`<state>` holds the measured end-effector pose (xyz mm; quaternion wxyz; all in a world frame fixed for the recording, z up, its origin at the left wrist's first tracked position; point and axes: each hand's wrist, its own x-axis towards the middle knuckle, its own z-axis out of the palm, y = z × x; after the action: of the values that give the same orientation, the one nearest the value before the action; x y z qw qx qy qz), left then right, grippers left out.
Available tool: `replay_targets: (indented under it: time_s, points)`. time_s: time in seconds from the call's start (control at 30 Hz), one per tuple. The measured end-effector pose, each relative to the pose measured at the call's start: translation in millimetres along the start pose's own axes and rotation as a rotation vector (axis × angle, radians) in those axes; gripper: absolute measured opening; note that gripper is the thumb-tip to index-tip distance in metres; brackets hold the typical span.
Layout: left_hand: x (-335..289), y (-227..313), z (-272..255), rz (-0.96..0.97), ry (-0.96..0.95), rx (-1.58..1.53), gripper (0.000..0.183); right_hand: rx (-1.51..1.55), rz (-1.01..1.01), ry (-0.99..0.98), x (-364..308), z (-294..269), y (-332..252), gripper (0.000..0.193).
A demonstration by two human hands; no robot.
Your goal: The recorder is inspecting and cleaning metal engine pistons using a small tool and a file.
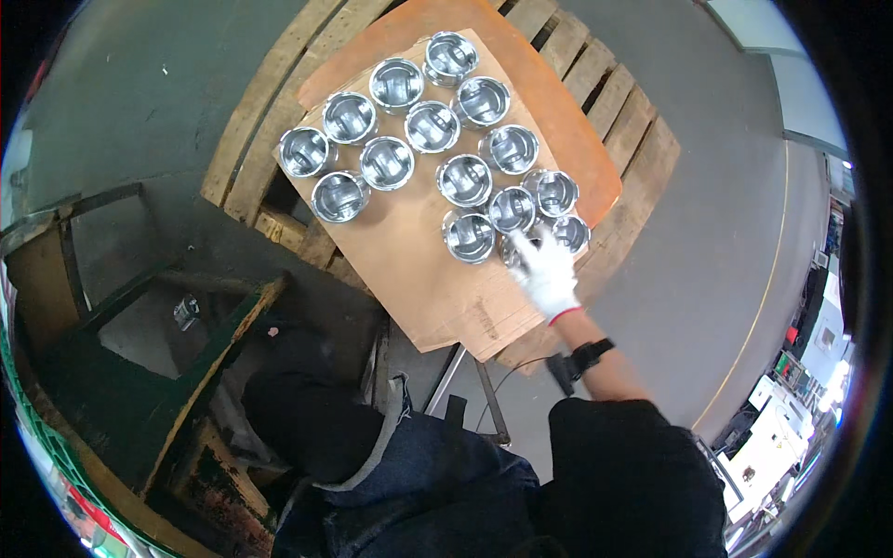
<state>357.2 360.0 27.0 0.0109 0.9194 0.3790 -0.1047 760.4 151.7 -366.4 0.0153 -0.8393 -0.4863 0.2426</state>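
Observation:
Several shiny metal pistons stand open end up on a sheet of brown cardboard (pixel 409 265). My right hand (pixel 547 274), in a white knit glove with a red cuff edge, reaches to the near right group. Its fingers are closed around the rim of a piston (pixel 513 251), which the glove partly covers. Touching or close beside that one are a piston (pixel 512 210) just beyond it and another piston (pixel 570 234) to its right. A piston (pixel 469 237) stands to its left. My left hand is out of sight; only a dark sleeve (pixel 321 409) shows on that side.
Under the cardboard lie an orange-brown board (pixel 586 153) and a wooden pallet (pixel 628 130). A dark frame with worn wooden edges (pixel 209 381) stands at left, with a small shiny piece (pixel 186 312) in it. A metal leg (pixel 493 405) stands near my lap.

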Motion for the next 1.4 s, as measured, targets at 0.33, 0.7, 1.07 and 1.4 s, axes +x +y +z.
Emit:
replay_targets:
  time_s: [0.33,0.7,1.07,1.4]
  points:
    - [8,2,-4,0.035,0.031,0.062,0.094,0.042,0.059,-0.179,51,36,66,0.046]
    - [13,-3,-1,0.104,-0.017,-0.081,0.090,0.030,0.148,-0.159,50,35,60,0.034]
    - [34,3,3,0.100,0.272,-0.362,0.081,1.184,0.558,-0.295,-84,1,30,0.054]
    - [-27,29,9,0.237,0.432,-0.263,0.060,1.314,0.079,-0.160,-173,-148,-98,0.063]
